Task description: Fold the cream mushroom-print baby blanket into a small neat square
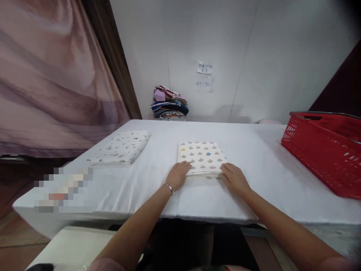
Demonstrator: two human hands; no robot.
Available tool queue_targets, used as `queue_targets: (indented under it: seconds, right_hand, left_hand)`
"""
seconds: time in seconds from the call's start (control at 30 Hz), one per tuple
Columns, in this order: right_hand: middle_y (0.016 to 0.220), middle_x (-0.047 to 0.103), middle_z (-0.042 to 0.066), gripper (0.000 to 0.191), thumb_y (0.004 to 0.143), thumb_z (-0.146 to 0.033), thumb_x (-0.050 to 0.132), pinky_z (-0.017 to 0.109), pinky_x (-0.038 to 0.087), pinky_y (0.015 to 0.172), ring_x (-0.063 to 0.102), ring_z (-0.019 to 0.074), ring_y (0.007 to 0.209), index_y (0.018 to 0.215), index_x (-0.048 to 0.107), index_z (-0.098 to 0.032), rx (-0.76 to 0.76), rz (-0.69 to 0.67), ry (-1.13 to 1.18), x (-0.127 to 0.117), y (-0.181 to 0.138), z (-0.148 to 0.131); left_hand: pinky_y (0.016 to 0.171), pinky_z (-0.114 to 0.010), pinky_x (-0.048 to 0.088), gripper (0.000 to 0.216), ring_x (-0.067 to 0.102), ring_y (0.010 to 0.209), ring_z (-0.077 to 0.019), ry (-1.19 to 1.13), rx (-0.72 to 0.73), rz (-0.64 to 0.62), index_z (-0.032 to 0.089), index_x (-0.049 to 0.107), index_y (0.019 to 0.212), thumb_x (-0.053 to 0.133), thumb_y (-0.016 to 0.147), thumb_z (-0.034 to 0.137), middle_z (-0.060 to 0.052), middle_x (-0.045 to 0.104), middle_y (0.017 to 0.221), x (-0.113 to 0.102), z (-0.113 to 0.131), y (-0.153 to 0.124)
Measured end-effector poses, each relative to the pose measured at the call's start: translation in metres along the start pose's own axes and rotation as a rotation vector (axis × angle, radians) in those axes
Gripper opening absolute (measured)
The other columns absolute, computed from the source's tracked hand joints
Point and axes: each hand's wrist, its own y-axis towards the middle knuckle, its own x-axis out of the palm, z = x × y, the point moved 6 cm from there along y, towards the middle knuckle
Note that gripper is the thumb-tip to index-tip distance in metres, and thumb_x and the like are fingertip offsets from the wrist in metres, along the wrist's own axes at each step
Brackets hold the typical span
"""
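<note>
A folded white cloth (201, 156) with grey mushroom-like prints and a few coloured ones lies flat in front of me, its layered edge towards me. My left hand (178, 175), with a bracelet at the wrist, rests at the cloth's near left corner, fingers stretched onto it. At the near right corner lies my right hand (234, 178), its fingers extended over the edge. Both thumbs are hard to make out. Further left on the table is another folded white cloth (122, 146) with small dark prints.
The table (158, 150) has a white covering. A red plastic basket (318, 150) stands at its right side. Behind the far edge is a stack of folded fabrics (169, 105) near the wall. A pixelated patch covers something at the left edge. A pink curtain (64, 75) hangs left.
</note>
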Motion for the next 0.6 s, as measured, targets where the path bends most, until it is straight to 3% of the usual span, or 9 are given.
queue_targets:
  seconds: [0.13,0.3,0.47,0.6]
  right_hand:
    - [0.143,0.033,0.008,0.051,0.088,-0.041,0.039,0.046,0.023,0.105,0.023,0.0254,0.133,0.135,0.039,-0.020,-0.087,-0.060,0.014,0.011,0.014,-0.026]
    - [0.143,0.033,0.008,0.052,0.089,-0.042,0.035,0.045,0.022,0.106,0.027,0.0235,0.132,0.136,0.037,-0.020,-0.101,-0.178,0.006,0.035,0.019,-0.035]
    - [0.145,0.030,0.006,0.053,0.089,-0.043,0.036,0.046,0.020,0.108,0.025,0.0233,0.134,0.137,0.035,-0.022,-0.090,-0.197,0.051,0.036,0.014,-0.033]
    - [0.145,0.030,0.004,0.054,0.089,-0.051,0.031,0.046,0.022,0.108,0.025,0.0239,0.133,0.137,0.036,-0.025,-0.009,-0.305,0.186,0.023,0.024,-0.033]
  left_hand:
    - [0.107,-0.042,0.025,0.060,0.035,0.128,-0.0217,-0.049,-0.024,0.013,0.018,0.048,0.125,0.046,0.068,0.000,-0.006,0.046,0.134,0.002,0.002,0.001]
    - [0.108,-0.043,0.023,0.057,0.033,0.129,-0.0211,-0.127,-0.064,0.047,0.021,0.050,0.123,0.050,0.068,0.005,-0.005,0.046,0.135,0.001,-0.007,-0.004]
    - [0.104,-0.040,0.032,0.052,0.039,0.125,-0.0219,-0.270,-0.320,0.214,0.022,0.056,0.116,0.054,0.066,0.009,-0.004,0.048,0.132,-0.006,-0.026,-0.016]
    - [0.095,-0.032,0.043,0.055,0.051,0.112,-0.0187,-0.554,-0.444,0.231,0.024,0.054,0.118,0.054,0.065,0.011,-0.003,0.044,0.136,-0.002,-0.032,-0.025]
